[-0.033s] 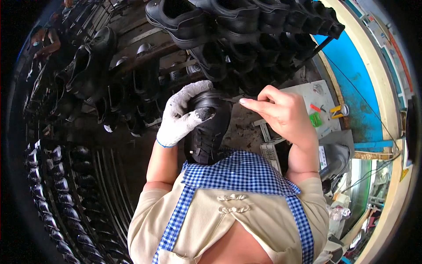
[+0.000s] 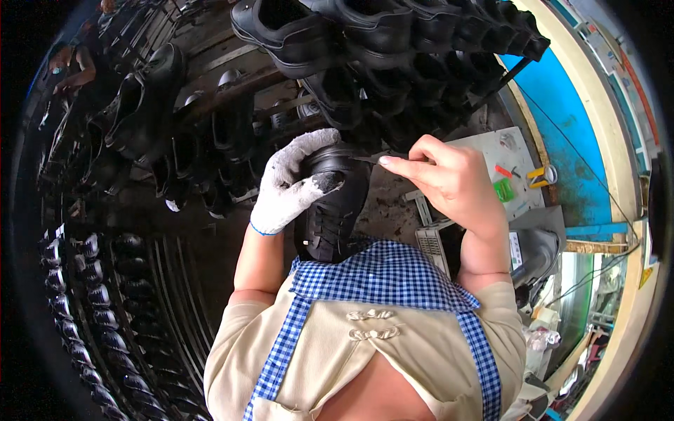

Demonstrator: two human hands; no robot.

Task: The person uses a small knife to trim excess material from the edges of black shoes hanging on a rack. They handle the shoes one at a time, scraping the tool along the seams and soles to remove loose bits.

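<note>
A black lace-up shoe (image 2: 328,224) is held in front of my chest, its toe pointing away and its heel end against my blue checked apron (image 2: 382,270). My left hand (image 2: 286,188), in a white knit glove with a dark-stained thumb, wraps round the toe from the left. To the right of the toe, my bare right hand (image 2: 449,179) pinches a thin dark tool (image 2: 365,158) between thumb and fingers. Its tip meets the edge of the toe near the sole; what kind of tool it is cannot be made out.
Racks of black shoes (image 2: 375,31) stand ahead and to the left, with more shoes (image 2: 102,295) at lower left. On the right, a pale board (image 2: 516,158) bears a green item (image 2: 503,189), a red-handled tool (image 2: 503,171) and a yellow container (image 2: 539,177). Another person (image 2: 70,70) is far left.
My right hand has shifted very slightly left, toward the shoe. My left hand and the shoe look unmoved.
</note>
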